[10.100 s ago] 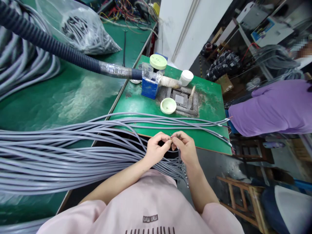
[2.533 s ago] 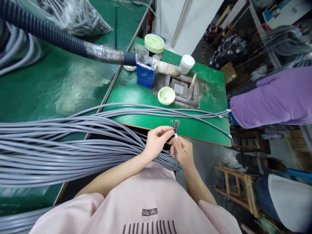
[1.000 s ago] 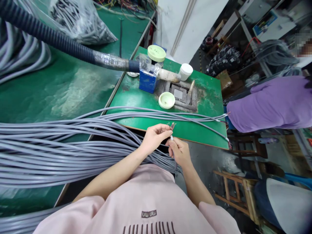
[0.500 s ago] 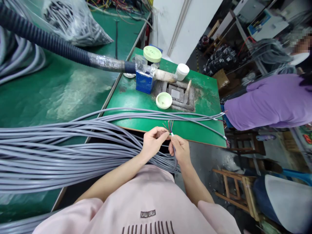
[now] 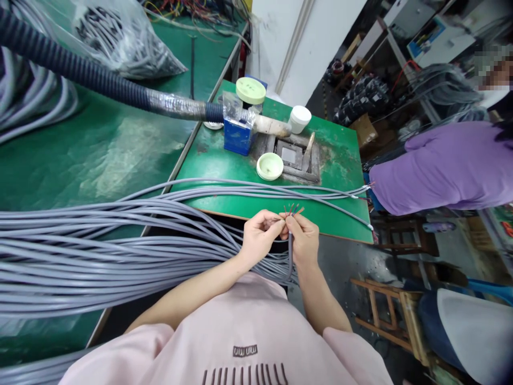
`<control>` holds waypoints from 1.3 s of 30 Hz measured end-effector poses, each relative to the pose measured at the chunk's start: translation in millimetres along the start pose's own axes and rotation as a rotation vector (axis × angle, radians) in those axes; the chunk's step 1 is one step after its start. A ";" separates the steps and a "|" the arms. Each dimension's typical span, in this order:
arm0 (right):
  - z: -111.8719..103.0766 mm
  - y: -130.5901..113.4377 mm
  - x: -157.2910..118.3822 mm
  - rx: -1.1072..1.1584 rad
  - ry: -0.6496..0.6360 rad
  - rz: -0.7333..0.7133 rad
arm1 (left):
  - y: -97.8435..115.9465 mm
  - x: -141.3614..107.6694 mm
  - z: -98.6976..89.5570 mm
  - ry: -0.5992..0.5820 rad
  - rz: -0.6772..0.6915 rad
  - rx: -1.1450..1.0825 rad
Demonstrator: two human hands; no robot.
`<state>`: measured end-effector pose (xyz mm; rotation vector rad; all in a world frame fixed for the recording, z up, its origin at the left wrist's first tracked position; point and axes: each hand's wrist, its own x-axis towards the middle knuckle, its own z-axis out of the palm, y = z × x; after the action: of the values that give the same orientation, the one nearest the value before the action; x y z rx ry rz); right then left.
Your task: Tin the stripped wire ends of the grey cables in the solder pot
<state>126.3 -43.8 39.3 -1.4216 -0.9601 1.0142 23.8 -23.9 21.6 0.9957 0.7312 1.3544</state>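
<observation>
Both of my hands meet just off the front edge of the green table, at the stripped end of a grey cable [image 5: 290, 254]. Thin coloured wires [image 5: 294, 209] fan out above my fingertips. My left hand [image 5: 262, 232] pinches some of the wires from the left. With thumb and fingers closed, my right hand [image 5: 303, 235] grips the cable end where the wires come out; the cable hangs down below it. A large bundle of grey cables [image 5: 120, 262] runs in from the left and passes under my left forearm.
On the green table [image 5: 340, 155] are a soldering pot [image 5: 289, 155], an open round tin [image 5: 270, 166], a white jar [image 5: 300, 118], a blue box [image 5: 237, 136] with a hose [image 5: 176, 105], and several cables. A person in purple [image 5: 441, 166] is at the right, near a wooden stool [image 5: 393, 315].
Both hands have shifted slightly right. My right hand has moved up to the base of the wires, which now spread wider and lean right.
</observation>
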 end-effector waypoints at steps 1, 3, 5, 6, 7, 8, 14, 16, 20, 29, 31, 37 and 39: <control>-1.4 -0.5 1.8 0.019 -0.031 0.023 | 0.3 2.0 -2.2 -0.007 0.081 0.070; -5.5 -1.8 5.7 0.072 -0.168 0.102 | 1.2 6.8 -9.5 -0.044 0.302 0.282; -9.0 -3.5 8.7 0.131 -0.303 0.208 | 1.9 11.5 -18.1 -0.115 0.546 0.483; -9.6 -4.4 9.4 0.159 -0.330 0.252 | 2.0 13.2 -21.7 -0.144 0.648 0.553; -9.2 -5.2 9.5 0.181 -0.323 0.278 | 1.9 14.1 -24.2 -0.163 0.724 0.595; -7.7 -5.8 9.1 0.196 -0.288 0.281 | 1.5 14.3 -25.4 -0.175 0.763 0.610; 3.4 -3.7 5.0 0.188 -0.094 0.014 | -2.5 6.8 -12.8 0.003 0.203 0.193; 0.7 -3.5 6.8 0.070 -0.098 -0.091 | -3.4 6.6 -9.1 0.035 -0.025 -0.027; -7.6 -8.1 15.7 -0.205 -0.121 -0.265 | -4.7 11.9 -9.9 0.012 -0.254 -0.227; 7.1 -35.7 54.3 -0.433 -0.184 -0.479 | -0.8 30.1 -11.9 0.052 -0.266 -0.220; 9.4 -45.7 72.8 -0.551 -0.170 -0.530 | -1.3 32.2 -15.4 0.048 -0.215 -0.112; 19.3 -60.4 142.6 -1.063 -0.232 -0.515 | -17.5 29.3 -32.9 -0.065 0.107 0.489; 24.9 -58.5 159.4 -1.236 -0.292 -0.450 | -23.0 28.2 -36.0 -0.106 0.155 0.625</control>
<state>150.5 119.9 85.0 -1.8650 -2.2217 0.2052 5.1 10.8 -11.1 1.6317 1.0430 1.2097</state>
